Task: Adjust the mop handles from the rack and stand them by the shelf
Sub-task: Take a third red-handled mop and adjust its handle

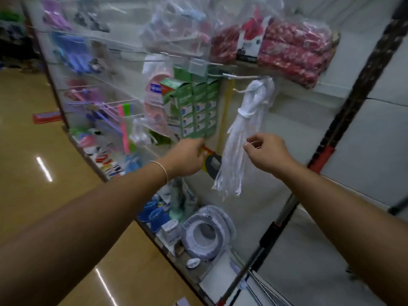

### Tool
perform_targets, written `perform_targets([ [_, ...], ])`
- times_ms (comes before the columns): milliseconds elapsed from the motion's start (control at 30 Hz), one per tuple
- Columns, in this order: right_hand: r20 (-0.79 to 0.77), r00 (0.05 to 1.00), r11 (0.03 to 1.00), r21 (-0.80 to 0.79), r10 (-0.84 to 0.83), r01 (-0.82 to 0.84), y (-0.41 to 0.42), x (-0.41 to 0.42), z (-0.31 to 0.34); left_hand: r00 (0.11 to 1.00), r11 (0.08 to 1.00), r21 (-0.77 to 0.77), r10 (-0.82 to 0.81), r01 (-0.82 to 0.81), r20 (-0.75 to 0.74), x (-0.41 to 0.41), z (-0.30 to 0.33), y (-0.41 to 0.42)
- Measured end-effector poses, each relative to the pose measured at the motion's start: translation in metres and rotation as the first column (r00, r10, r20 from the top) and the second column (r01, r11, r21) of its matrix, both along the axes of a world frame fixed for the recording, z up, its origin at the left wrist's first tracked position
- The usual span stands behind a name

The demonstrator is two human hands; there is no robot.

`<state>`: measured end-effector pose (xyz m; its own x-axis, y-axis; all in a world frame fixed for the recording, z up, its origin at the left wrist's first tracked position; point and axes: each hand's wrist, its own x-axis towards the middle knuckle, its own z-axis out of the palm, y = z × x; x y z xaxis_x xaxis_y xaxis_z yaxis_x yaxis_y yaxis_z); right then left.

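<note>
Underfoot, glossy tan floor (33, 195) beside shelf (123, 217).

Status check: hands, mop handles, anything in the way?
Left hand grips something red at the shelf end. Right hand loosely curled, holding nothing, beside hanging white mop head. Mop handles lean by the shelf.

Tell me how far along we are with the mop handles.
Done, it seems: a metal handle and a dark patterned pole already lean beside the shelf end. In hand: the left hand grips a red-tipped item beside the green boxes, and the right hand hovers, fingers curled, at the hanging white mop head. Left: standing that item up; blur hides any further handles.
</note>
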<state>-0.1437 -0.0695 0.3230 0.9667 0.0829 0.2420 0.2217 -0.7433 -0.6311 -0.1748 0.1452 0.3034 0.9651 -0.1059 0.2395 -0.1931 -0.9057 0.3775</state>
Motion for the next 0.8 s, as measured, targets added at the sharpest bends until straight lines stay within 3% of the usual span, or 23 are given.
perform_targets([
  [167,-0.037,0.968,0.968,0.011,-0.249,0.250,-0.025,0.020,-0.021,0.958,0.959,-0.023,-0.284,0.283,-0.051,0.062,-0.019,-0.037],
  [367,-0.100,0.875,0.879,0.014,-0.473,0.477,-0.048,0.017,-0.057,0.863,0.869,-0.079,-0.495,0.489,-0.097,0.106,-0.052,-0.078],
  [667,-0.225,0.757,0.786,-0.083,-0.614,0.613,-0.099,0.019,-0.120,0.766,0.799,-0.131,-0.600,0.587,-0.230,0.135,-0.122,-0.132],
  [800,-0.290,0.720,0.762,-0.051,-0.630,0.646,-0.123,0.042,-0.143,0.754,0.802,-0.134,-0.594,0.582,-0.280,0.151,-0.147,-0.158],
])
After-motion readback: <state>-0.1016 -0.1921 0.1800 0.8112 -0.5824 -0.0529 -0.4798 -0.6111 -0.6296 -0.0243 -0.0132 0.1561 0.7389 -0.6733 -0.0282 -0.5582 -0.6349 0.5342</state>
